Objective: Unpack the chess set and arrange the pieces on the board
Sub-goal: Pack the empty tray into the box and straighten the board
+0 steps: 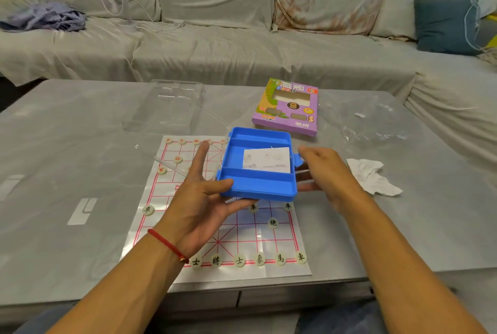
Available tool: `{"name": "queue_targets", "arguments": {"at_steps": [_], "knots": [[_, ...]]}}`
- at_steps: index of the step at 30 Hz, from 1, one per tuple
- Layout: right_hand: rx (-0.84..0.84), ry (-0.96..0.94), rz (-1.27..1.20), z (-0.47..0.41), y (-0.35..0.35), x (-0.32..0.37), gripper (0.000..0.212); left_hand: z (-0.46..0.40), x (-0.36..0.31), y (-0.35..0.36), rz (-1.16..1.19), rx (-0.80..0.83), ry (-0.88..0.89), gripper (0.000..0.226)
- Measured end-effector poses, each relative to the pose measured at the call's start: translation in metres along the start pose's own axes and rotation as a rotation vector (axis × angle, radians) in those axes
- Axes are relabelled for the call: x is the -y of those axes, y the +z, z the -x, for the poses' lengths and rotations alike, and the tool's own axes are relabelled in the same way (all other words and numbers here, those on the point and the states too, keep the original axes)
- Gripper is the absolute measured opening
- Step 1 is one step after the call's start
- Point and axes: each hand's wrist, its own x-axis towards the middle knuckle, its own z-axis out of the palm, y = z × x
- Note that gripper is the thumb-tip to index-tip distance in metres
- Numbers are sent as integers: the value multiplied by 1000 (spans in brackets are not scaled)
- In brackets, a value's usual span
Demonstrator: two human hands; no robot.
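Six black-lettered pieces (248,260) line the near edge of the paper board (236,236), with four more mid-board and about seven red ones far off (blurred). Setup looks roughly half done. Left hand (204,199), fingers spread, supports the blue case (258,169) above the board; right hand (322,169) hovers relaxed, holding nothing.

Black characters on round pieces (259,259) along the board's (150,236) near edge, 士, 將, 士, 象, 馬, 車, 炮 further up, purple box (286,107) print upside down, unreadable
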Motion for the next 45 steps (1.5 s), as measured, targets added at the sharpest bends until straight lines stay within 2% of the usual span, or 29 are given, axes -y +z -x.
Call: {"name": "queue_targets", "arguments": {"at_steps": [3,8,11,14,16,19,21,25,29,32,35,41,45], "knots": [[145,-23,-160,5,7,3,23,0,2,0,-14,12,10,83],[104,-21,-248,5,15,1,21,0,6,1,-54,23,37,80],[127,-28,-317,7,19,3,27,2,6,-3,-35,78,35,83],[124,-17,-412,11,23,5,32,8,1,-4,52,171,9,65],[119,27,-513,12,27,5,31,10,-2,0,30,110,-3,45],[135,52,-587,14,31,8,32,7,1,1,-191,-48,26,38],[151,30,-628,13,32,8,31,5,5,-1,-254,-100,67,33],[279,39,-735,8,30,6,30,8,0,-4,-197,-68,86,38],[416,110,-848,7,31,5,48,10,-5,-3,-206,-39,93,38],[468,141,-919,7,34,4,53,10,-5,-3,-250,-66,112,37],[456,139,-877,8,37,2,49,10,-7,-5,-328,-87,145,39],[314,11,-564,12,44,7,32,12,-7,-12,-447,-113,174,41],[237,11,-504,13,60,9,29,11,-10,-16,-474,-144,184,41]]}}
